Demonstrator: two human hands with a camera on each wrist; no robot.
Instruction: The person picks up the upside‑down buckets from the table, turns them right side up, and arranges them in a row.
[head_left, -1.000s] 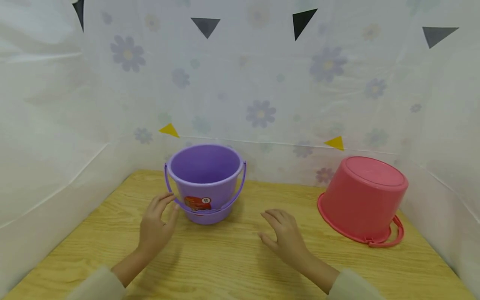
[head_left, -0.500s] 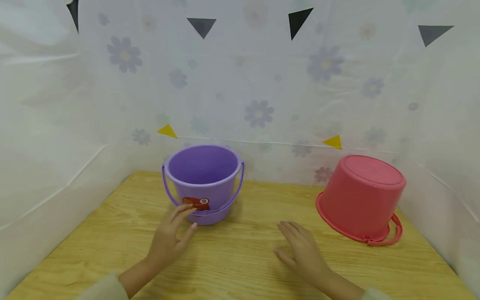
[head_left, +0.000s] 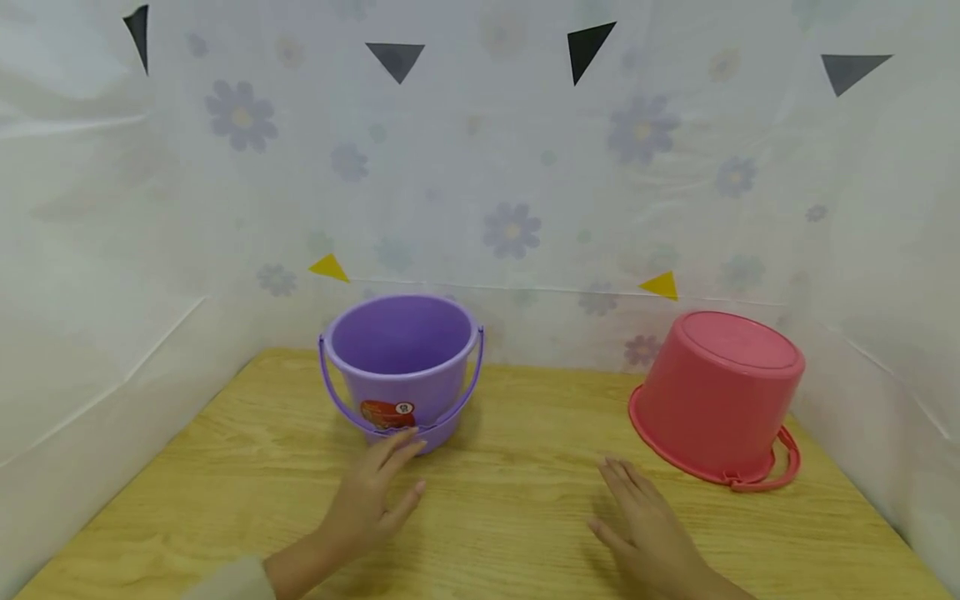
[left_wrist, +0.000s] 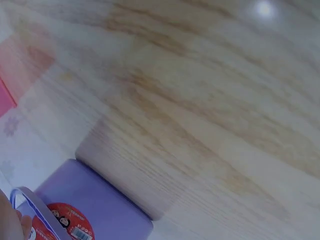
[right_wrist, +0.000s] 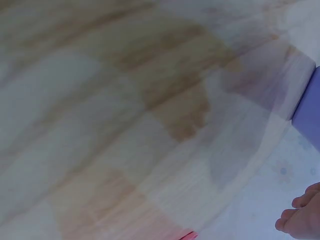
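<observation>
A purple bucket stands upright at the left of the table, its handle hanging down across the front by a red label. In front of it my left hand hovers with fingers loosely extended, the fingertips overlapping the bucket's lower front in the head view. The left wrist view shows the bucket's side and part of that hand at the lower left corner. My right hand is held over the table, fingers straight, holding nothing. To its upper right, a pink-red bucket rests upside down, somewhat tilted.
The wood-grain table fills the lower part of the head view. White plastic sheeting with flowers walls it at the back and both sides. The red bucket's handle sticks out at its right front.
Both hands have drawn back toward the near edge and shifted right, the left one away from the purple bucket's left side. Both buckets keep their places, with a slight camera shift.
</observation>
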